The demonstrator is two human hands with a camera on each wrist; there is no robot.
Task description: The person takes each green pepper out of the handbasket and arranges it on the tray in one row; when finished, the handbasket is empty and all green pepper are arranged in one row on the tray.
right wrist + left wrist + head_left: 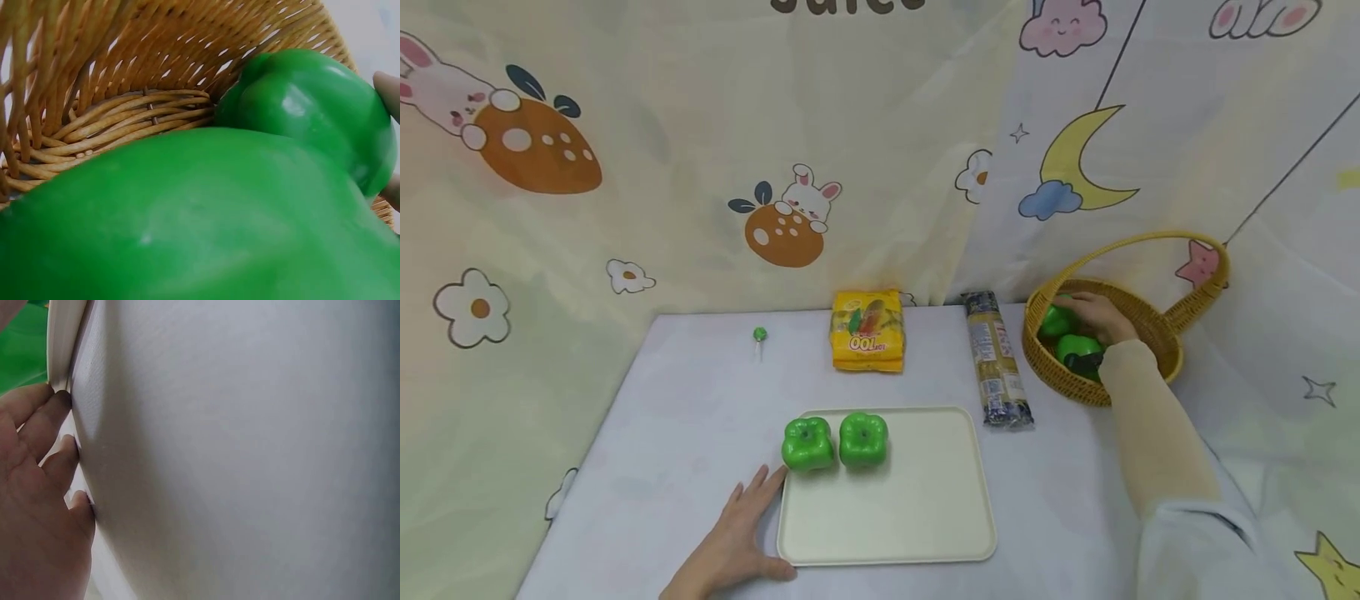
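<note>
The gripped pepper [1056,322] sits inside the wicker basket [1051,373], by its left wall, at the fingertips of the right hand [1101,315], which pinches it. It is blocky, with no clear long axis; where its stem points I cannot tell. A second pepper [1075,344] lies beside it, nearer the basket's front. Well left of the basket, the farther left hand [737,533], fingers spread, touches the tray [917,517].
</note>
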